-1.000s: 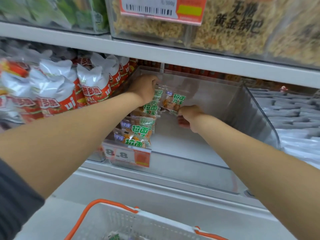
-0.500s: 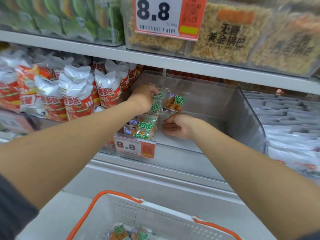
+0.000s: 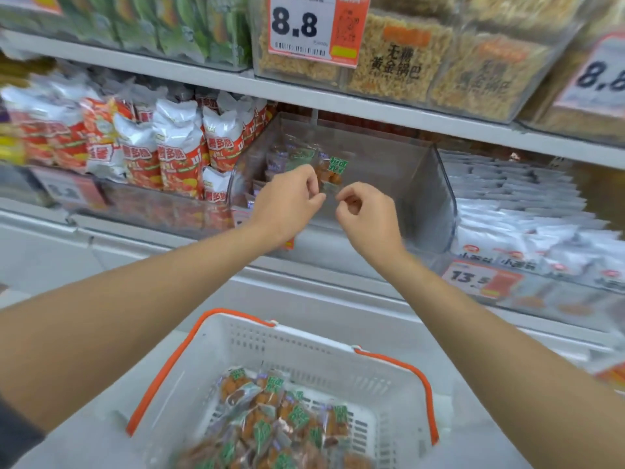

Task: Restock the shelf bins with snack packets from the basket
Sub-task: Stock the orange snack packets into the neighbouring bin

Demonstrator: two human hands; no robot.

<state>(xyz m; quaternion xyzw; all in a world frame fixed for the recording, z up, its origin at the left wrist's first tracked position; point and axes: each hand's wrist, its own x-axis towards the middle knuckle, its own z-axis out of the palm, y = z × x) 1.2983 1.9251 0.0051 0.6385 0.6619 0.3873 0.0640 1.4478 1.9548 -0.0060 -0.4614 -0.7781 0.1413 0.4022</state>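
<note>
A clear plastic shelf bin (image 3: 436,198) on the middle shelf holds several small orange-and-green snack packets (image 3: 333,170) along its left side; its right part is bare. My left hand (image 3: 291,201) and right hand (image 3: 365,214) hover side by side just in front of the bin's open front. Their fingers are loosely curled and hold nothing, and the fingertips nearly meet below one upright packet. Below, a white basket (image 3: 304,328) with orange handles holds several more of the same packets (image 3: 280,424).
Red-and-white snack bags (image 3: 176,150) fill the bin to the left. White packets (image 3: 524,204) fill the bin to the right, above a 13.5 price label (image 3: 480,279). The upper shelf carries clear tubs of rice crackers (image 3: 399,62) with an 8.8 tag (image 3: 304,25).
Both hands have drawn back out of the bin toward me, leaving the packets standing inside. The view has tilted down, so more of the basket shows.
</note>
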